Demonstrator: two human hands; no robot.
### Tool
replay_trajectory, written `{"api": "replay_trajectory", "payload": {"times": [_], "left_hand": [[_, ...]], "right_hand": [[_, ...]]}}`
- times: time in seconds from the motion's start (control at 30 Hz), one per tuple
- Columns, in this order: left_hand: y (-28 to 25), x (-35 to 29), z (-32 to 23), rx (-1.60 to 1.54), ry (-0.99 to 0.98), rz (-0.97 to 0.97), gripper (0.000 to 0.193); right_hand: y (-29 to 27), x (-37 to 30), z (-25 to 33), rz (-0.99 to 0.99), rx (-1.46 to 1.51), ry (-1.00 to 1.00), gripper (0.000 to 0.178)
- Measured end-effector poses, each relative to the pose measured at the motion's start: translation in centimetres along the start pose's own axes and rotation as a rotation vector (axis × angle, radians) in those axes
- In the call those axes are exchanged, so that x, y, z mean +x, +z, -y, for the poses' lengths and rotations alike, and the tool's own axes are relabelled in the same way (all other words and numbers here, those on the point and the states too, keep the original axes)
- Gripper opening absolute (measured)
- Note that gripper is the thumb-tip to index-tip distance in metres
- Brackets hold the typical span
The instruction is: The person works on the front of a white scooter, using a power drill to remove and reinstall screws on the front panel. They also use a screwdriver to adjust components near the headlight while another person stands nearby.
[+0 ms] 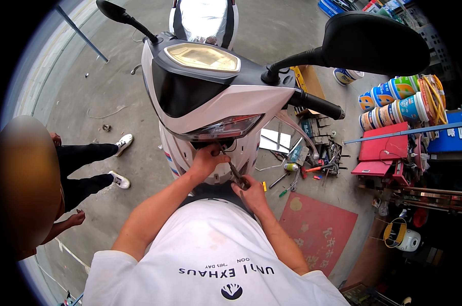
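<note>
In front of me stands a white and black scooter (241, 107), its headlight (226, 127) just above my hands. My left hand (208, 160) is closed close under the headlight, fingers bent at the dark gap there; what they pinch is hidden. Lower and to the right, my right hand (252, 195) grips a slim dark hand tool (235, 171) of a kind I cannot make out. The tool slants up from that hand toward the fingers of my left. A thin dark wire loop (231, 149) shows beside its upper end.
Hand tools (315, 163) lie on the floor to the right, by a red mat (320, 229). Farther right are a red toolbox (384, 145) and stacked buckets (394, 109). The mirror (376, 43) and handgrip (320, 104) jut rightward. A person (70, 163) stands at left.
</note>
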State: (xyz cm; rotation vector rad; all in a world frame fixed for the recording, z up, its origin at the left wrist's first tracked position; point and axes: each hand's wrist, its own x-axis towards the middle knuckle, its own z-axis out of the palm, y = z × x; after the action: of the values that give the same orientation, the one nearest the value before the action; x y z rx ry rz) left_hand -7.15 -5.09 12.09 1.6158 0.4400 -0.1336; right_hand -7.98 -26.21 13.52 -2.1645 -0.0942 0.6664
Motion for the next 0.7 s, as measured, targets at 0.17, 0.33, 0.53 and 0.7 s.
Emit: {"api": "replay_trajectory", "payload": {"times": [0.17, 0.33, 0.53, 0.7], "left_hand": [[0.2, 0.3, 0.8, -0.091, -0.071, -0.006, 0.038], [1.1, -0.3, 0.3, 0.049, -0.065, -0.118, 0.041], [0.3, -0.6, 0.4, -0.189, 0.060, -0.141, 0.026], [-0.5, -2.1, -0.6, 0.092, 0.287, 0.023, 0.015]], "right_hand": [[-0.3, -0.3, 1.0, 0.006, -0.016, 0.011, 0.041], [0.6, 0.5, -0.7, -0.070, 0.033, 0.023, 0.038], [-2.2, 1.9, 0.1, -0.253, 0.588, 0.180, 0.034], [-5.2, 2.6, -4.5, -0.357, 1.143, 0.403, 0.035]]}}
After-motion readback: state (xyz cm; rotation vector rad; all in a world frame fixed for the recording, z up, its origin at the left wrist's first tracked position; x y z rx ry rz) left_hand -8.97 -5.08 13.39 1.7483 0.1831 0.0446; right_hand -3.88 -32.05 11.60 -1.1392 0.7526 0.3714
